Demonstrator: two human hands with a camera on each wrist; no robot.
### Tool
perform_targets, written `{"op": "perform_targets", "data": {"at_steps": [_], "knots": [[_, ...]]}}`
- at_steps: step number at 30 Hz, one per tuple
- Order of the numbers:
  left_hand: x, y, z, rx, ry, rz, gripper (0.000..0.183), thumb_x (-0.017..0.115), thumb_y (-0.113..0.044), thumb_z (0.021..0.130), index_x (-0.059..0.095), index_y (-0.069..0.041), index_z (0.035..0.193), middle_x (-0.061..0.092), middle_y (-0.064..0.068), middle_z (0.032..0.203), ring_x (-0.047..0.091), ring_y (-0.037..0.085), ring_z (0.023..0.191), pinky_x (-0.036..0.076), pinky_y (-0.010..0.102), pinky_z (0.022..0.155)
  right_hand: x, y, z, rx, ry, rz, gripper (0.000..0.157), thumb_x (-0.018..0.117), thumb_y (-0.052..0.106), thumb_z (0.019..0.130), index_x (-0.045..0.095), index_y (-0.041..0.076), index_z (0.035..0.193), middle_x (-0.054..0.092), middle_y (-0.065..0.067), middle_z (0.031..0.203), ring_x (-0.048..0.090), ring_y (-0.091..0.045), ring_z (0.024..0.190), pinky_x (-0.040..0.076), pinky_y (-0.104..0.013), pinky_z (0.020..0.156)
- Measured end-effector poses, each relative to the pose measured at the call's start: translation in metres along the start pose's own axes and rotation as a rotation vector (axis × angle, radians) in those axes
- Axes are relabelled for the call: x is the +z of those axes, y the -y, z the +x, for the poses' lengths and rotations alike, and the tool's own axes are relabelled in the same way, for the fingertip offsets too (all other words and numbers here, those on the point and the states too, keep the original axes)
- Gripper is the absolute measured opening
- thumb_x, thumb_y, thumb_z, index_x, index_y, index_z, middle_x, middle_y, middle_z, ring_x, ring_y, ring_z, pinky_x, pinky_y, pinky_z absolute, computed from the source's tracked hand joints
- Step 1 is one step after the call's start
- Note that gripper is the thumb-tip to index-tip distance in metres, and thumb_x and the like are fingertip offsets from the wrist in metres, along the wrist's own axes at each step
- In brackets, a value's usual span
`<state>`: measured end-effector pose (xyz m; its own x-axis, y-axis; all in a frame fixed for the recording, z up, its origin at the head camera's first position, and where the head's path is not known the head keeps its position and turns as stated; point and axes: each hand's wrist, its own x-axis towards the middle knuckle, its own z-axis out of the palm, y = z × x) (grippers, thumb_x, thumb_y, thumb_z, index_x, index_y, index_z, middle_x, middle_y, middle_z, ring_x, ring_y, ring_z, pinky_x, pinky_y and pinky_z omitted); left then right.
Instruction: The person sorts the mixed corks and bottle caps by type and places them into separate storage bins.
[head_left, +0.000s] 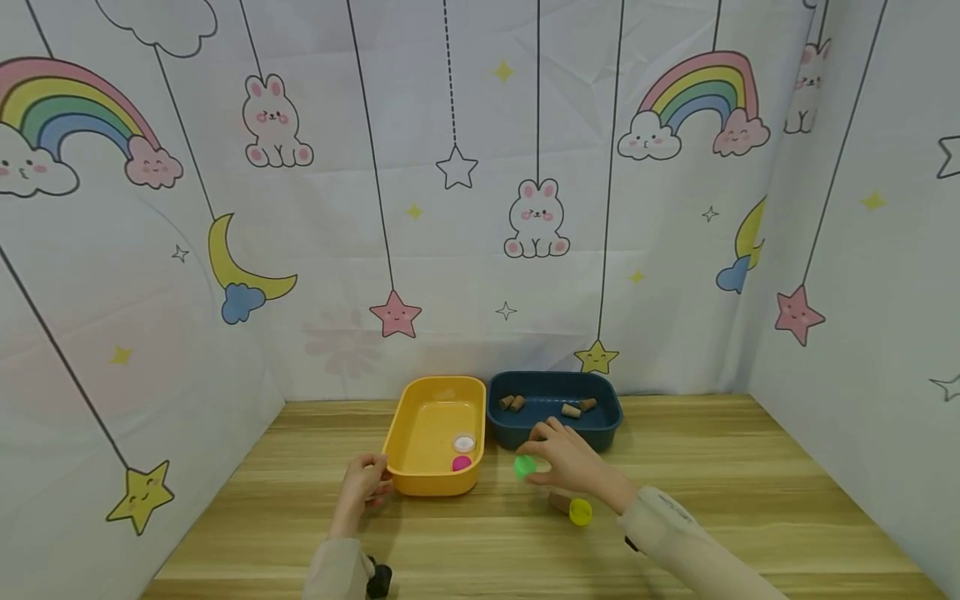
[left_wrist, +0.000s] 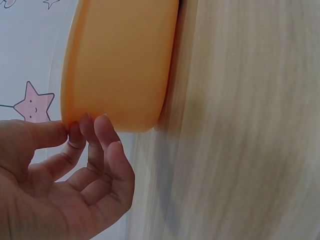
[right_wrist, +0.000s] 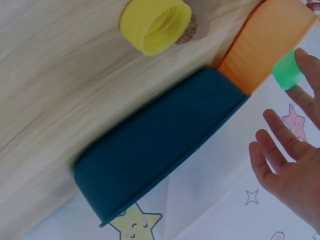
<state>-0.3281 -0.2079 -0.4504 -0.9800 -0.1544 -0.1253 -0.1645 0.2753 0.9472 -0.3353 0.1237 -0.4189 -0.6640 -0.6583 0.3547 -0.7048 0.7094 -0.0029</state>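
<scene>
My right hand (head_left: 564, 460) pinches a green bottle cap (head_left: 525, 467) between thumb and finger, above the table in front of the blue tray (head_left: 517, 435). The same green cap (right_wrist: 287, 71) shows in the right wrist view. With thumb and fingertips, my left hand (head_left: 365, 482) pinches the near left rim of the yellow tray (head_left: 435, 485); the left wrist view shows this hand (left_wrist: 75, 175) at the tray's corner. A white cap (head_left: 464, 443) and a pink cap (head_left: 461, 462) lie inside the yellow tray.
Below my right hand, a yellow bottle cap (head_left: 581, 512) stands on the wooden table beside a cork (head_left: 559, 502). Several corks (head_left: 572, 411) lie in the blue tray, which stands right of the yellow one. A patterned white cloth (head_left: 465, 250) hangs behind and along both sides.
</scene>
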Motion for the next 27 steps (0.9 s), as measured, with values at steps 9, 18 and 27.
{"op": "perform_targets", "data": {"at_steps": [9,18,27], "knots": [[0.000,0.000,0.000,-0.003,-0.003,0.007,0.027,0.037,-0.017,0.095,0.050,0.006,0.100,0.060,0.009,0.080,0.060,0.012,0.059,0.046,0.028,0.051,-0.006,0.005,0.014,-0.057,-0.045,-0.024,0.034,0.069,0.040,0.073,0.066,0.023,0.102,0.055,0.004,0.091,0.036,-0.010,0.078,0.030,-0.019,0.062],[0.000,-0.001,0.001,-0.008,-0.004,-0.002,0.026,0.038,-0.017,0.095,0.051,0.005,0.097,0.059,0.008,0.079,0.061,0.013,0.061,0.046,0.028,0.052,-0.013,0.012,0.029,-0.087,-0.056,-0.052,0.035,0.068,0.040,0.074,0.065,0.022,0.104,0.055,0.003,0.089,0.035,-0.010,0.076,0.027,-0.018,0.060],[0.000,0.001,0.002,-0.008,-0.005,-0.010,0.025,0.038,-0.017,0.095,0.051,0.004,0.094,0.060,0.008,0.079,0.061,0.011,0.059,0.045,0.027,0.051,-0.014,0.022,0.043,-0.059,-0.053,-0.042,0.036,0.067,0.041,0.076,0.064,0.021,0.106,0.056,-0.001,0.096,0.044,-0.016,0.088,0.037,-0.022,0.061]]}}
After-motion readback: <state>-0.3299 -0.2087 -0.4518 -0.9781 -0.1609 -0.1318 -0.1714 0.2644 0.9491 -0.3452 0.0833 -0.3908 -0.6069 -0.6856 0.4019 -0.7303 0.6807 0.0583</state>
